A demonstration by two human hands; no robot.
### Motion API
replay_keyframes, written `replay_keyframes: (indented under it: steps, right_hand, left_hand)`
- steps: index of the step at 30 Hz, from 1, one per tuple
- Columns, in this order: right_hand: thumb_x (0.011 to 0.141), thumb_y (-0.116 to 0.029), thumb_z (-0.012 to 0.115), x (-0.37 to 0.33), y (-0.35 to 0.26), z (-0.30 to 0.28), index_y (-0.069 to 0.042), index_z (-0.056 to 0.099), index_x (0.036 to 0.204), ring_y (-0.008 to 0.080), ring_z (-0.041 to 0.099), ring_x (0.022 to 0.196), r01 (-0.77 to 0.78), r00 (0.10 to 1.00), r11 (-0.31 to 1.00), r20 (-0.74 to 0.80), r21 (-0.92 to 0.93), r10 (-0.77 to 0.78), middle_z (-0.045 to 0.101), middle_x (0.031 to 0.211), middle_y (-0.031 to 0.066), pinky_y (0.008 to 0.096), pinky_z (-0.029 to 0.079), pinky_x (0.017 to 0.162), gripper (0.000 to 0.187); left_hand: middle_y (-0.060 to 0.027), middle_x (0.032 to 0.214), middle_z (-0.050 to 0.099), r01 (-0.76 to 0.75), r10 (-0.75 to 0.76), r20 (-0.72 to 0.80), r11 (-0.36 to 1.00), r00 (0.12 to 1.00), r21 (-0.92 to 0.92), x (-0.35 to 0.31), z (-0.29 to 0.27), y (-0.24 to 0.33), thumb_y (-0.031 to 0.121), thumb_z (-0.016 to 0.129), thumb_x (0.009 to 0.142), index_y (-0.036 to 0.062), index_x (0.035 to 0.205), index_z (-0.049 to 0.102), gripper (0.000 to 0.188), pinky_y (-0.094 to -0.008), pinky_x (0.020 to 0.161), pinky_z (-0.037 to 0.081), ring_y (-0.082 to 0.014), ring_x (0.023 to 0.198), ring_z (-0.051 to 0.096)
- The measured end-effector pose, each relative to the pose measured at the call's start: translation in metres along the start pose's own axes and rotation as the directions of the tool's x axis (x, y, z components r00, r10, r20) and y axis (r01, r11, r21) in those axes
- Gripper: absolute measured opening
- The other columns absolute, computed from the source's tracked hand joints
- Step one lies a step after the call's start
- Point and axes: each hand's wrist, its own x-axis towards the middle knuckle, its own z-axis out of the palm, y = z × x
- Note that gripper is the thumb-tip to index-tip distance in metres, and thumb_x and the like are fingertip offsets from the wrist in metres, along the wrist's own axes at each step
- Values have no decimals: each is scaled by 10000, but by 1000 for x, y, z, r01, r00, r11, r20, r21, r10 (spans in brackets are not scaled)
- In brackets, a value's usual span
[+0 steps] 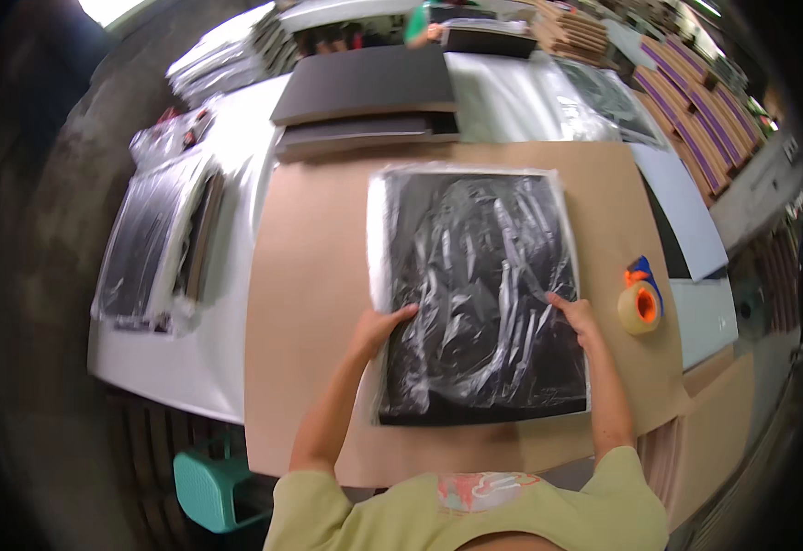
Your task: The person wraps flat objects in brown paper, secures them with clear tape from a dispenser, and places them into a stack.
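In front of me a black rectangular panel [484, 294] in crinkled clear plastic film, with white padding along its edges, is held just over a brown board. My left hand [381, 329] grips its left edge, thumb on top of the film and fingers hidden underneath. On the opposite edge my right hand [574, 317] holds it the same way, thumb over the film. To the right of my right hand a tape dispenser [640, 298], blue and orange with a roll of tan tape, rests on the board.
The brown board [314, 275] covers the table's middle. Dark panels [369, 83] are stacked at its far edge. Film-wrapped panels [149, 239] lie on the left. A green stool [209, 487] stands at lower left. Purple-striped boards [695, 101] are piled far right; a person in green [417, 26] is across the table.
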Motion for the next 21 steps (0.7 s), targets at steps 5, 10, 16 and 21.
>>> replay_keyframes:
  steps: [5,10,16,21]
  right_hand:
    - [649,-562,740,11,-9,-1,78,644,909,200,589,847,22,999,995,-39,-100,-26,635,915,127,339,448,766,698]
    - [647,-556,747,16,-3,1,80,622,1006,193,599,863,47,997,998,61,-49,-44,631,971,125,318,453,781,741]
    - [662,-536,747,26,-2,-3,62,596,1074,205,614,876,-20,993,1000,118,18,18,636,1004,121,328,469,826,741]
    - [640,-563,749,20,-5,-3,74,574,1115,206,576,977,35,992,999,121,7,-35,610,1087,130,332,423,897,814]
  left_hand:
    - [-229,989,619,0,176,-355,896,918,444,6,-64,-7,618,642,699,-9,1090,582,742,-421,792,478,-357,954,598]
    - [-161,1198,531,461,222,-877,781,425,421,-38,-160,-180,445,703,701,20,1159,538,645,-402,867,445,-333,1114,506]
    - [-164,1007,617,254,115,-830,921,546,295,-58,-177,-177,263,766,639,31,968,599,436,-382,769,472,-295,887,601]
    - [-123,750,648,83,108,-743,973,661,215,-72,-203,-151,211,727,670,19,840,619,278,-389,733,450,-299,752,615]
